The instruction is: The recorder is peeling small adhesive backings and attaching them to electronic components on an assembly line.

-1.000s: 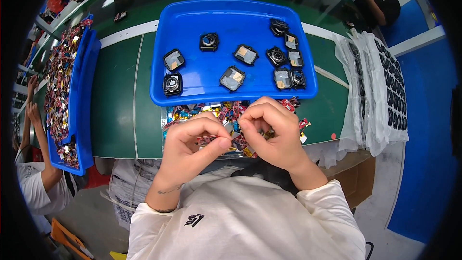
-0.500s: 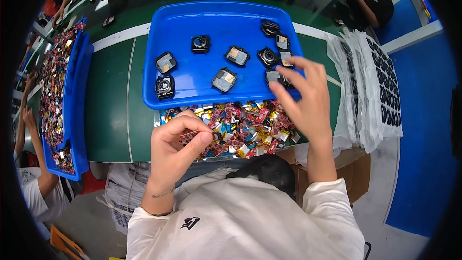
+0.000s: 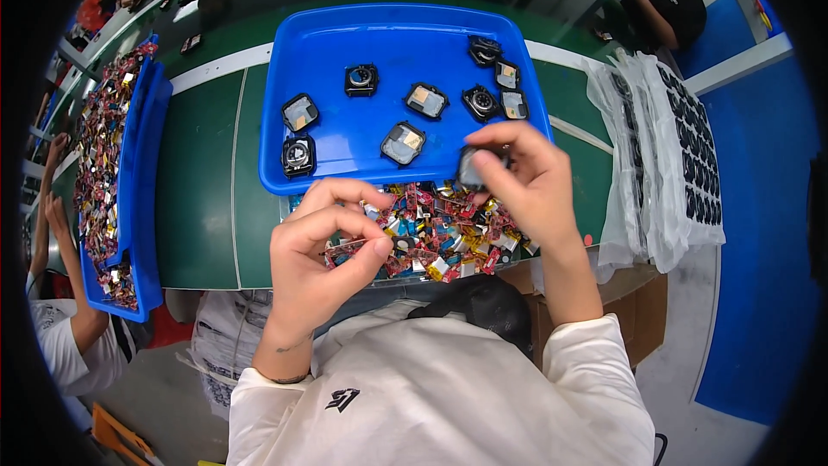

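Note:
My left hand (image 3: 328,237) pinches a small red circuit board between thumb and forefinger, with a dark round piece (image 3: 404,244) sticking out past the fingertips. In my right hand (image 3: 533,181) is a black watch case (image 3: 471,169), gripped at the near right edge of the blue tray (image 3: 405,14). Several more watch cases lie apart in that tray, some with a grey and tan inner side up, like this case (image 3: 404,143), others showing a round dark back, like this case (image 3: 298,157). Beneath both hands spreads a pile of small red, yellow and white electronic parts (image 3: 440,229).
A long blue bin (image 3: 142,181) heaped with similar parts stands at the left. Stacked plastic-wrapped sheets of black pieces (image 3: 690,147) sit at the right. A cardboard box (image 3: 634,315) is below the table edge. Other people work at the far left and far right.
My right hand has closed on a watch case from the tray's right side and drawn it toward me. My left hand, still pinching the circuit board, has shifted slightly right.

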A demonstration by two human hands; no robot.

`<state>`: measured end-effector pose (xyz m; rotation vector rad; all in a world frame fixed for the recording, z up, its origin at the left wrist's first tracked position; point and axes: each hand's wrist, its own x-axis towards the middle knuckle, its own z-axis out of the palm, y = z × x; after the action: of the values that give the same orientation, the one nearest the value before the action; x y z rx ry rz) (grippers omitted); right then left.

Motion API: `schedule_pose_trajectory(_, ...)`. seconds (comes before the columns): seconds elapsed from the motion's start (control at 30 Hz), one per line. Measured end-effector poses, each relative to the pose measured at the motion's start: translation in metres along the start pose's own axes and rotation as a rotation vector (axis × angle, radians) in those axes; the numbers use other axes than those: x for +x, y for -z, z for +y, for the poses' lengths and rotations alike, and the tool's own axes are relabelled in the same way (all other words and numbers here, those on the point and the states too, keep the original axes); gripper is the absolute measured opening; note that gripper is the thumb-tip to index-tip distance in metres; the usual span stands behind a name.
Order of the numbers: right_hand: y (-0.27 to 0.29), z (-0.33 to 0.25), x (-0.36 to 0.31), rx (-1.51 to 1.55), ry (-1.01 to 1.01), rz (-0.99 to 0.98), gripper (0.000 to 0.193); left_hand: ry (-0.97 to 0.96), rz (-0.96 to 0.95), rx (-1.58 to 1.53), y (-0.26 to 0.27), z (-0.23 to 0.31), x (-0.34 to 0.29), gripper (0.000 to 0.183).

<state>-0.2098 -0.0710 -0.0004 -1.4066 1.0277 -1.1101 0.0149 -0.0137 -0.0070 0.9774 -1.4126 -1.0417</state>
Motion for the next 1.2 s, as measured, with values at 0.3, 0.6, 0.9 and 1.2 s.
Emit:
schedule_pose_trajectory(0.3, -0.033, 0.004, -0.021, 0.075, -0.049, -0.207, 0.035, -0.165, 0.063, 0.454, -0.016, 0.005, 0.016, 0.008)
schedule_pose_trajectory(0.6, -0.041, 0.005, -0.025, 0.069, -0.001, -0.203, 0.032, -0.154, 0.100, 0.503, -0.016, 0.000, 0.016, 0.007)
schedule_pose_trajectory(0.9, -0.040, 0.006, -0.027, 0.000, 0.075, -0.171, 0.029, -0.083, 0.083, 0.421, -0.017, -0.002, 0.017, 0.006)
schedule_pose_trajectory(1.2, -0.042, 0.003, -0.027, -0.037, 0.111, -0.093, 0.023, -0.103, 0.096, 0.448, -0.022, -0.001, 0.017, 0.006)
